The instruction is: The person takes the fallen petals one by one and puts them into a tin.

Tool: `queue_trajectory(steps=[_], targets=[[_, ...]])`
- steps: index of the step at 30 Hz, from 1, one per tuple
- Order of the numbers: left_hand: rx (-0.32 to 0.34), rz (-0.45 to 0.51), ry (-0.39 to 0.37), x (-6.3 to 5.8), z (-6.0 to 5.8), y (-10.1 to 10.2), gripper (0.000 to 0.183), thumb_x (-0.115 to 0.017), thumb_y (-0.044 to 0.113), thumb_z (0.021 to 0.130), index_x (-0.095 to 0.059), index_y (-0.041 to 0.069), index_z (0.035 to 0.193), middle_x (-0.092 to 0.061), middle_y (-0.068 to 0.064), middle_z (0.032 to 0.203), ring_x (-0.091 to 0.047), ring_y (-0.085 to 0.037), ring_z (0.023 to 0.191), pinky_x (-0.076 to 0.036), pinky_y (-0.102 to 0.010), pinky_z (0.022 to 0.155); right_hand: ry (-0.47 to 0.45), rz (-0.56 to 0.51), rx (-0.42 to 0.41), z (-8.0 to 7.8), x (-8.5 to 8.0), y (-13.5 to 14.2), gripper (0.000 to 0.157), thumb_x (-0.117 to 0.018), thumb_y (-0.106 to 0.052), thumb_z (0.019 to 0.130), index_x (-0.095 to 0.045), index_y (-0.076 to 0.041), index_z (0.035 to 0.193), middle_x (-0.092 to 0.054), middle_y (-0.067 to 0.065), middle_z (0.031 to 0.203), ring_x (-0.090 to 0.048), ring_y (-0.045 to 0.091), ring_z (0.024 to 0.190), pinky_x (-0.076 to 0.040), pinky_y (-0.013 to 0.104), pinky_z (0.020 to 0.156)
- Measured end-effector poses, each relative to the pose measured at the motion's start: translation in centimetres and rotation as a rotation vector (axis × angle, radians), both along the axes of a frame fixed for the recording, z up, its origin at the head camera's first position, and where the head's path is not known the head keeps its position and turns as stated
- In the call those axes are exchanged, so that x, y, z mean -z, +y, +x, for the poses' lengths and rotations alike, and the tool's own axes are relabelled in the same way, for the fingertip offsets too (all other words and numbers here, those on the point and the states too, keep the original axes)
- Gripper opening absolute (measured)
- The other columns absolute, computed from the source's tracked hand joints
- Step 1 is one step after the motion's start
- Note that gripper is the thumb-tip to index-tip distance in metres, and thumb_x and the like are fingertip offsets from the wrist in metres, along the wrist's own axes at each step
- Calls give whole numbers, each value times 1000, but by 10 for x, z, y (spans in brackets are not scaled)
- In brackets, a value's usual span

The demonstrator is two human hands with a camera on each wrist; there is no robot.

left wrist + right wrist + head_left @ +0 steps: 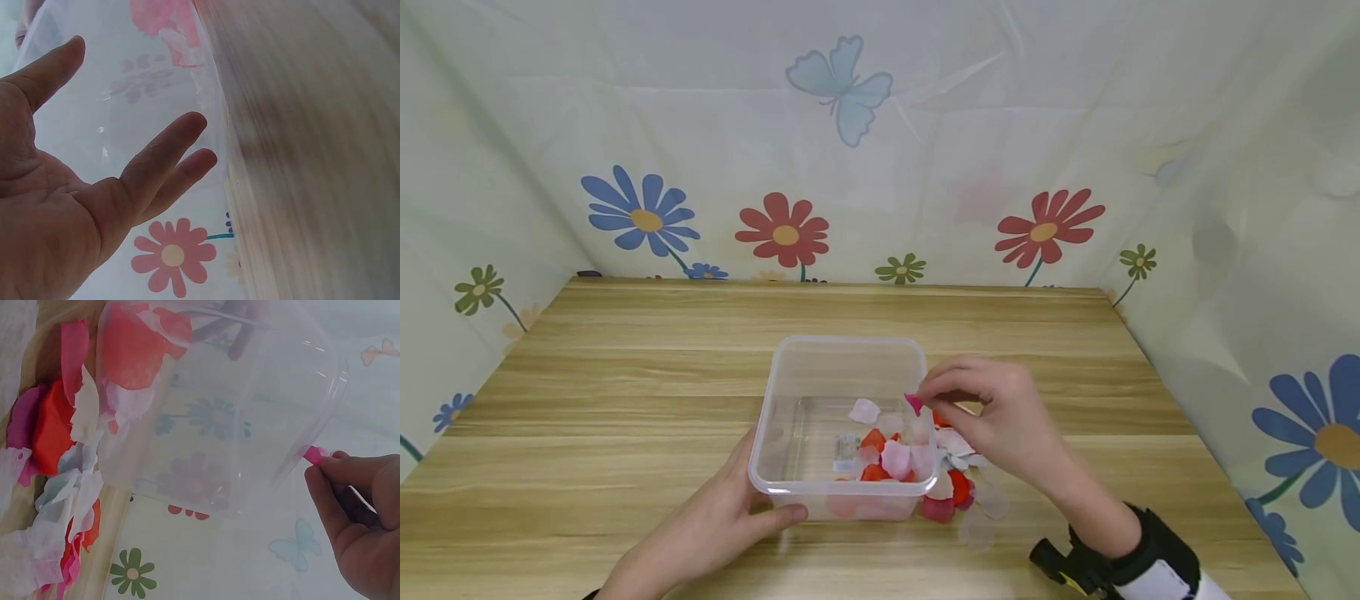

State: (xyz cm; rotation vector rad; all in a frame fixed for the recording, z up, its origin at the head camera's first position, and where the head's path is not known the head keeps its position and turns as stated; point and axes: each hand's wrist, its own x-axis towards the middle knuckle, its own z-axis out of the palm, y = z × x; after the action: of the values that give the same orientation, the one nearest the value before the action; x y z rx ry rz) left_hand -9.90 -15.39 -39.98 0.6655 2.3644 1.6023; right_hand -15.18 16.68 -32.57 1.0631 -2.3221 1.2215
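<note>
A clear plastic container (805, 487) stands on the table, with pink, white and red petals (896, 460) inside it. At its near left corner my left hand (722, 508) rests, the thumb along the front wall. The left wrist view shows this hand (81, 181) with straight, spread fingers beside the clear wall. My right hand (1000, 408) pinches a magenta petal (913, 403) between thumb and fingertips over the container's right rim. From the right wrist, the pinched petal (315, 454) appears right at the rim.
A loose pile of red, white, pink and purple petals (958, 487) lies against the container's right side, partly under my right hand. The wooden table (625, 375) runs back to a floral-print curtain (925, 167) enclosing it behind and at both sides.
</note>
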Motion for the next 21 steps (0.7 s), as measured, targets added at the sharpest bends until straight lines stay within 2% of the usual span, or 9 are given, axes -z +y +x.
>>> queue_trajectory(steps=[5,11,16,21], targets=[[1,4,-8,0,0,0,100,-78,23,86,-6,30,156,-35,-9,142,-57,-30,114,-48,-29,90,53,22,-60,-2,2,-3,28,-82,8,74,-76,-8,95,-68,-6,98,-68,10,87,-53,25,76],[2,9,-13,0,0,0,101,-78,23,87,-6,30,156,-34,-8,142,-58,-24,111,-50,-30,88,69,26,-54,-3,4,-2,34,-83,9,72,-75,-9,100,-69,-3,104,-69,14,90,-54,28,75],[-5,-12,-6,0,1,-1,102,-78,26,86,-4,30,156,-33,-9,142,-57,-28,113,-49,-29,88,43,20,37,-7,6,4,30,-80,7,77,-73,-10,100,-67,-7,100,-65,11,84,-54,27,71],[-6,-15,-3,1,0,-1,102,-79,26,86,-4,29,156,-33,-9,142,-57,-29,113,-49,-29,88,-60,125,193,-12,12,10,22,-78,1,82,-71,-9,100,-65,-8,93,-62,9,78,-53,22,68]])
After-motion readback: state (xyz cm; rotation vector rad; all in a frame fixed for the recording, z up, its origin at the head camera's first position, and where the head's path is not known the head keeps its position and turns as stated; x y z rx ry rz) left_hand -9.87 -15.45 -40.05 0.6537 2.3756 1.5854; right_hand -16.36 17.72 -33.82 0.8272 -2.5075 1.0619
